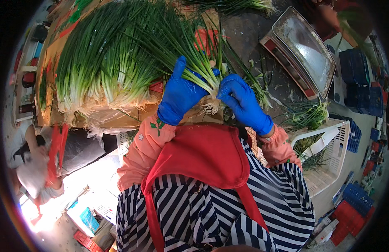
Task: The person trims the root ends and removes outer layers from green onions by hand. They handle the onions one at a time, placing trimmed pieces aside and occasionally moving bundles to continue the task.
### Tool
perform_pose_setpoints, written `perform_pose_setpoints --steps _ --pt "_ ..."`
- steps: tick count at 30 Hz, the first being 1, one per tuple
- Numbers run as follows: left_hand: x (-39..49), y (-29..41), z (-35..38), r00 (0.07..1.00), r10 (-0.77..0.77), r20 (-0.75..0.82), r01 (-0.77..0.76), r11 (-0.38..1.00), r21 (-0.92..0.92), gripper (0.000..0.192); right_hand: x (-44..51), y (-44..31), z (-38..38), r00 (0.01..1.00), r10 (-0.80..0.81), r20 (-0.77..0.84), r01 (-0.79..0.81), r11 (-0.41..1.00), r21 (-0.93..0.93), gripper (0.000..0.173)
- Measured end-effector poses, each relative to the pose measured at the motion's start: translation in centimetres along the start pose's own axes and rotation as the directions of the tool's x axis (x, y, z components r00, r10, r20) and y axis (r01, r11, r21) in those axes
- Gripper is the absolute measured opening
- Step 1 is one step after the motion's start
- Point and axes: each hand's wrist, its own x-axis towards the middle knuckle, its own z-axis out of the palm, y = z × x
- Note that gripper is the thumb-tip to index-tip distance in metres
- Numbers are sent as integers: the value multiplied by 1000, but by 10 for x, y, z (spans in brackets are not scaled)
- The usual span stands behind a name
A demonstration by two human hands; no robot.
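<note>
A small bunch of scallions [194, 60] lies across the palm of my left hand [182, 97], in a blue glove. Its thumb points up beside the green leaves, and its fingers pass behind the stems. My right hand [243, 104], gloved in blue too, pinches the white root end of that bunch with curled fingers. Pale roots hang below the grip. To the left, a large heap of scallions [118, 63] lies with its roots towards me. Loose leaves and trimmings [260, 91] are strewn beyond my right hand.
A scale with a worn metal pan [305, 47] stands at the right. Near it lies a small pile of scallion scraps [308, 115], above a white plastic crate [335, 160] holding more greens. Another person's arm [331, 19] shows at upper right; another person [40, 170] is at left.
</note>
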Motion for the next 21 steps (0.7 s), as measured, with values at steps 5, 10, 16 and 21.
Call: perform_pose_setpoints --steps 5,10,16,21 --pt "5 -1 -5 997 -17 78 22 998 -66 56 -16 -17 -13 933 277 230 -349 853 389 6" --pt "5 4 -8 998 33 54 -30 998 -49 52 -27 -31 -50 746 111 656 -603 530 596 17" --pt "9 -7 -11 999 33 8 -33 999 -30 52 -7 -7 -6 934 351 -66 -357 918 -172 29" --pt "7 -2 -18 989 145 -24 -140 980 139 52 13 -13 14 989 111 93 -63 906 -419 17"
